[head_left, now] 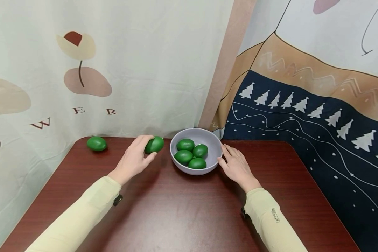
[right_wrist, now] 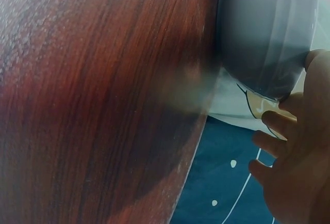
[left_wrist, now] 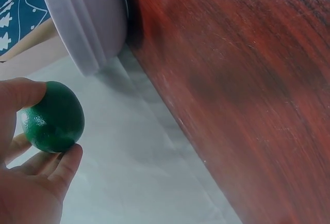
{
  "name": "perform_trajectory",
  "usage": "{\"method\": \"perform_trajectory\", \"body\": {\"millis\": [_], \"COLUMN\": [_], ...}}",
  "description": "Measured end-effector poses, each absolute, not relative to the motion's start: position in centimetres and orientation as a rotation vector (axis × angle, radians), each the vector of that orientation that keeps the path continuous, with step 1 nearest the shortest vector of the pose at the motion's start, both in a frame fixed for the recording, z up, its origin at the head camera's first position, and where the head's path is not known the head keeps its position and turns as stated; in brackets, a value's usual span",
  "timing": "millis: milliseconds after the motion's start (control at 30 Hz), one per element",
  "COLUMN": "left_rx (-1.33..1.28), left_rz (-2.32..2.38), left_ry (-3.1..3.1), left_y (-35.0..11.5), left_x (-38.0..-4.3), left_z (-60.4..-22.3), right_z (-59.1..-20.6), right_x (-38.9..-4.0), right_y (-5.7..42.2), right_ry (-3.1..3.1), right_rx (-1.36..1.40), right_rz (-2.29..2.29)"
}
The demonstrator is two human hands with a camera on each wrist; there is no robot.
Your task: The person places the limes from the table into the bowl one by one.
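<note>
Red-brown capitals O, W, E and R run across the pale curtain (head_left: 157, 77) at left of the frame, below printed flower shapes, while small lettering that appears to read "Letsslim" marks the right sleeve (head_left: 272, 220) at lower right. The left hand (head_left: 133, 159), just left of center, curls its thumb and fingers around a green fruit (head_left: 155, 145), opened only as wide as the fruit itself; the left wrist view shows the thumb on one side and fingertips on the other, with the fruit held up near the bowl but apart from it. The right hand (head_left: 237, 164), right of center, is loosely open, its fingers extended and slightly spread, touching the outer right side of the lavender-gray bowl (head_left: 212, 145) without gripping it; in the right wrist view the thumb meets the bowl's wall. The bowl stands upright at the back of the dark red wood-grain tabletop (head_left: 192, 210), in the middle of the frame, with four green fruits (head_left: 184, 156) clustered inside. A lone green fruit (head_left: 96, 143) lies at the tabletop's far left corner. Rows of white trees cross the navy part of a printed cloth (head_left: 280, 117) at right, and a black band (head_left: 117, 200) shows at the left cuff
</note>
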State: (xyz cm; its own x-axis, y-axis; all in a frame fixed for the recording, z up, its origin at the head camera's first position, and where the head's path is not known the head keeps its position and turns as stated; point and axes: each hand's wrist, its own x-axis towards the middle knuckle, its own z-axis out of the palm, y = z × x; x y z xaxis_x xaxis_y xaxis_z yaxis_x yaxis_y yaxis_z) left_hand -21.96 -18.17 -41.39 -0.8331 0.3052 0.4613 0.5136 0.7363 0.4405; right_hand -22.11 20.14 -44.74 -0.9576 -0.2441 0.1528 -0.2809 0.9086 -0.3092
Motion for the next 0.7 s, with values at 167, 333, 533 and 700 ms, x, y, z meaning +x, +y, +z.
{"method": "perform_trajectory", "body": {"millis": [167,333,533,700], "left_rx": [-0.630,-0.639,-0.661,-0.668], "left_rz": [-0.809,-0.809,-0.816,-0.828], "left_ry": [-2.579,-2.583,-2.569,-2.564], "left_y": [-18.0,-17.8,-17.5,-17.1], "left_x": [-21.9,-21.7,-21.5,-21.4], "left_z": [-41.3,-41.1,-40.9,-40.8], "right_z": [-44.7,-44.7,-44.7,-44.7], "right_x": [-22.1,-22.2,-22.0,-22.0], "right_y": [20.1,20.0,20.0,20.0], "right_ry": [-2.968,-2.965,-2.967,-2.965], "right_rx": [0.397,0.390,0.392,0.390], "right_rz": [0.488,0.489,0.482,0.488]}}
